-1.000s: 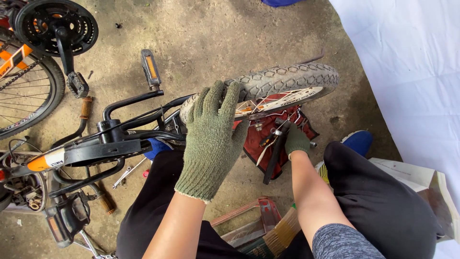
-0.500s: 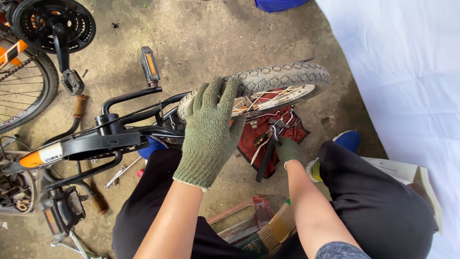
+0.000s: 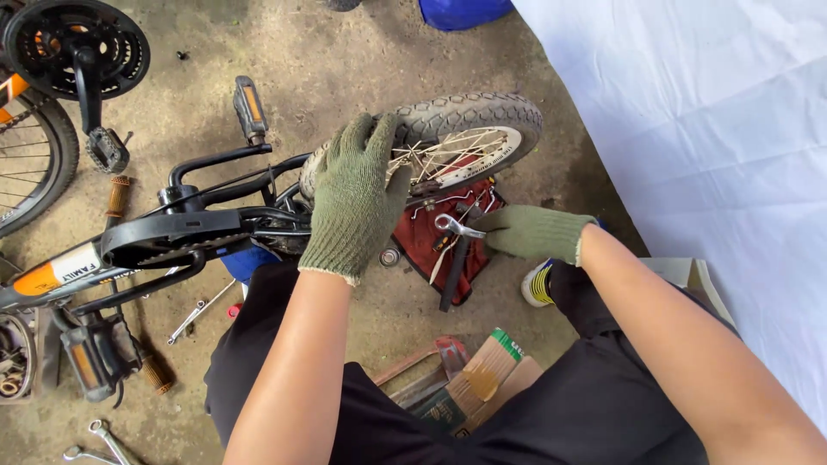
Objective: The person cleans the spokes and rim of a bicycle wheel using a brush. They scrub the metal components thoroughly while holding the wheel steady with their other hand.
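The left hand, in a green knit glove, lies flat and spread on the knobbly tyre of a small bicycle wheel, fingers draped over the tread, pressing rather than gripping. The right hand, gloved the same, pinches a silver spanner by its shaft, the ring end pointing toward the wheel. Just beneath the spanner a red tool roll lies open on the concrete floor, more spanners tucked in it, partly under the wheel. The wheel belongs to a black bicycle frame lying on its side, one pedal sticking up. Loose spanners lie near the person's knee, and a white sheet covers the right.
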